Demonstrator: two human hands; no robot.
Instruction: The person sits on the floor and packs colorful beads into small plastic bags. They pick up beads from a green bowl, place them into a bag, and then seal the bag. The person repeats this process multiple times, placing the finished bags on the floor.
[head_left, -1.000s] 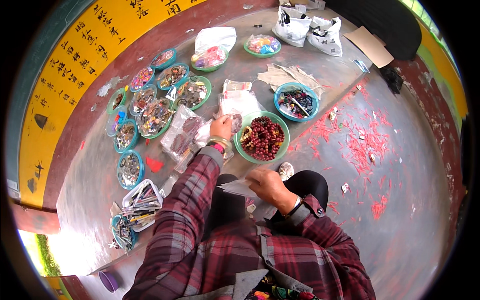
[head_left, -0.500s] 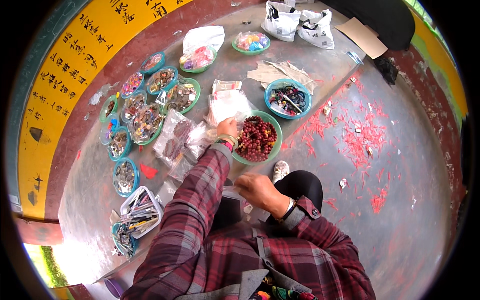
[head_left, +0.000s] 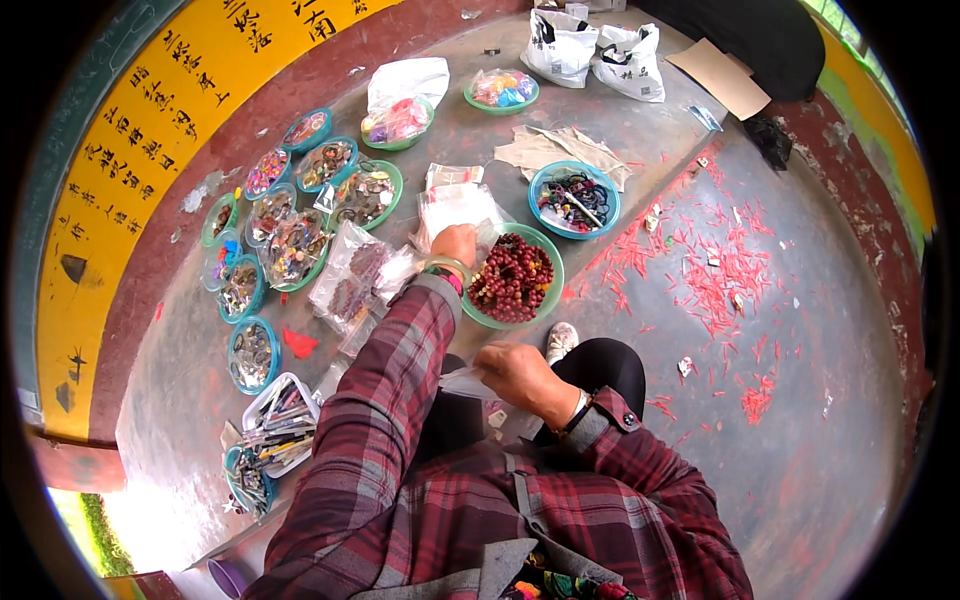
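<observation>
My left hand (head_left: 455, 244) reaches forward to the near edge of a stack of clear plastic bags (head_left: 458, 207). Its fingers point down and away from me, so their grip is hidden. Right beside it, a green bowl (head_left: 556, 262) holds dark red bead strings (head_left: 512, 277) with some yellow beads. Close to my lap, my right hand (head_left: 525, 380) is closed, pinching a clear plastic bag (head_left: 465, 383) that hangs to its left. Packed bags of dark beaded bracelets (head_left: 350, 275) lie left of my left wrist.
Several bowls of small trinkets (head_left: 292, 250) crowd the left side. A white basket of pens (head_left: 284, 425) stands nearer me. A blue bowl of dark cords (head_left: 575, 202) sits beyond the bead bowl. Red scraps (head_left: 712, 270) litter the lower floor at right, past a step edge.
My left hand has shifted slightly forward over the near edge of the bag stack. My right hand stays near my lap, the clear bag still in its fingers.
</observation>
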